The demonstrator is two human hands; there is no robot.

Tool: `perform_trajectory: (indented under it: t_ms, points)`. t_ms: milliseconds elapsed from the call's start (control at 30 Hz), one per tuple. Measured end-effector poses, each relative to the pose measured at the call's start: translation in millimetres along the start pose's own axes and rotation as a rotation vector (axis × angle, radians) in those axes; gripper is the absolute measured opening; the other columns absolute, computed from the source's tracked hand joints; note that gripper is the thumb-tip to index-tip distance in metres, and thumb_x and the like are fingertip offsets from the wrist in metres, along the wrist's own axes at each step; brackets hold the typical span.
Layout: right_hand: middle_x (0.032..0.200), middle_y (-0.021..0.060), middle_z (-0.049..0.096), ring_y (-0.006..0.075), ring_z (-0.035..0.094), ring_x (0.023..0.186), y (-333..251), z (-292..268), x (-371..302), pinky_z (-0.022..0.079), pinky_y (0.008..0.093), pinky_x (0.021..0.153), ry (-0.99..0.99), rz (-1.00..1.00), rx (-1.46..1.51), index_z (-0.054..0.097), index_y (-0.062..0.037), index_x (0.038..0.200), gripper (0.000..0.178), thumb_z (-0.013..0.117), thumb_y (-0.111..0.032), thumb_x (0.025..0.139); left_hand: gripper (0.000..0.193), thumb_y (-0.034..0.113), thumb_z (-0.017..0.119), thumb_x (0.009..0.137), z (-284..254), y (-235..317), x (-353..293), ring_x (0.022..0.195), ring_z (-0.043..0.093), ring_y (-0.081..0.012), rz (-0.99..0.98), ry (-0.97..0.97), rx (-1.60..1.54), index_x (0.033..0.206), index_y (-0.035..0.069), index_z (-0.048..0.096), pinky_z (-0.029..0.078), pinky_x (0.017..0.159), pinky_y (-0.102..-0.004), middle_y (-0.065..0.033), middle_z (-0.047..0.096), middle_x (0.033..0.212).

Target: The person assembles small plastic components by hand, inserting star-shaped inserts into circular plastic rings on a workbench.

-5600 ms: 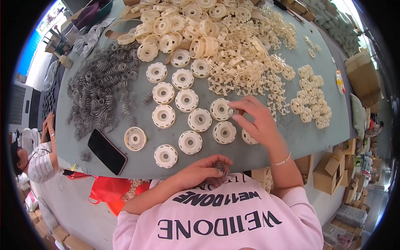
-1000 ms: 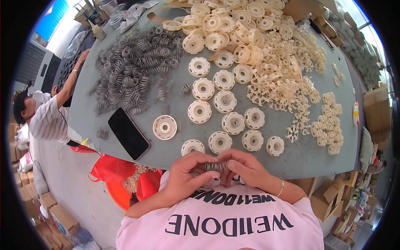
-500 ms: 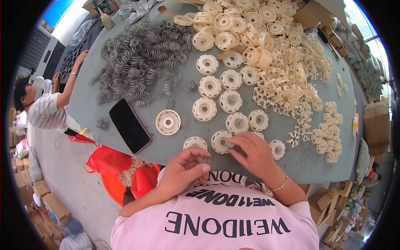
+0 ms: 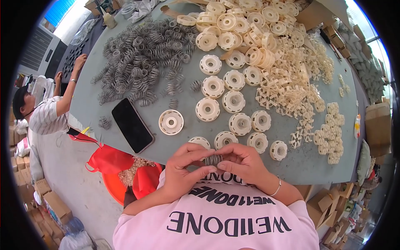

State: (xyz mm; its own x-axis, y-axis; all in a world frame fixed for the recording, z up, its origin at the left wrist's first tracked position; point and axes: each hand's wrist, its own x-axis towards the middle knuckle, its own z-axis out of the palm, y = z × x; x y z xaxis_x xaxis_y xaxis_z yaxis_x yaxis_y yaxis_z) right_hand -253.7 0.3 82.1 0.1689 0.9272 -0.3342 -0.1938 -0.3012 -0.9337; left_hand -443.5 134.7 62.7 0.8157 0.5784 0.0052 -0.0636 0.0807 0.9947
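Close to my body, at the table's near edge, a grey coil spring (image 4: pixel 213 160) lies crosswise between my two hands. My left hand (image 4: pixel 183 167) pinches its left end between thumb and fingers. The other end is held by the thumb and bent fingers of my right hand (image 4: pixel 246 163). Just beyond my fingers sit cream plastic wheel rings, one near ring (image 4: pixel 225 138) and another ring (image 4: pixel 200 142) partly hidden by my left hand. Several rings, such as this one (image 4: pixel 240 123), have a spring standing in the centre.
A heap of grey springs (image 4: pixel 141 58) covers the far left; cream rings (image 4: pixel 250 25) and small star-shaped parts (image 4: pixel 287 91) pile at the far right. A phone (image 4: pixel 132 126) lies on the left, beside a lone wheel (image 4: pixel 171 122). Another person (image 4: pixel 46 106) works at left.
My right hand has left the near ring and come left to meet my left hand. Both now grip the spring, which shows more fully. The view has shifted slightly.
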Motion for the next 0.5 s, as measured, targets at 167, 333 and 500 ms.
perform_trajectory:
  t_ms: [167, 333, 500]
  points:
    - [0.100, 0.0154, 0.072, 0.0270, 0.074, 0.085, 1.0, -5.8, 13.6, 0.061, 0.0314, 0.071, 0.161, -0.888, -0.806, 0.069, 0.0002, 0.120, 0.036, 0.081, -0.001, 0.087, 0.031, 0.009, 0.074, 0.099, -2.2, 3.4, 9.3, 0.098, 0.071, -0.0175, -0.482, 0.008, -0.431, 0.127, -0.004, 0.070, 0.064, 0.080, -0.0315, -0.0122, 0.066, 0.122]
    - [0.108, 0.0135, 0.072, 0.0296, 0.074, 0.089, -2.9, -19.3, 7.1, 0.062, 0.0350, 0.075, -0.004, -0.963, -0.827, 0.072, -0.0017, 0.116, 0.032, 0.081, -0.003, 0.086, 0.026, 0.012, 0.070, 0.104, -0.3, 5.8, 11.5, 0.096, 0.073, -0.0184, -0.676, -0.052, -0.516, 0.125, -0.002, 0.069, 0.066, 0.079, -0.0326, -0.0124, 0.070, 0.118]
    - [0.112, 0.0119, 0.071, 0.0292, 0.074, 0.095, -1.0, 2.1, -1.0, 0.062, 0.0349, 0.078, 0.121, -0.458, -0.113, 0.072, -0.0041, 0.115, 0.030, 0.082, -0.001, 0.086, 0.027, 0.014, 0.072, 0.103, 15.0, 0.0, 6.9, 0.100, 0.073, -0.0186, -0.080, 0.047, -0.244, 0.125, -0.001, 0.068, 0.066, 0.079, -0.0317, -0.0120, 0.070, 0.116]
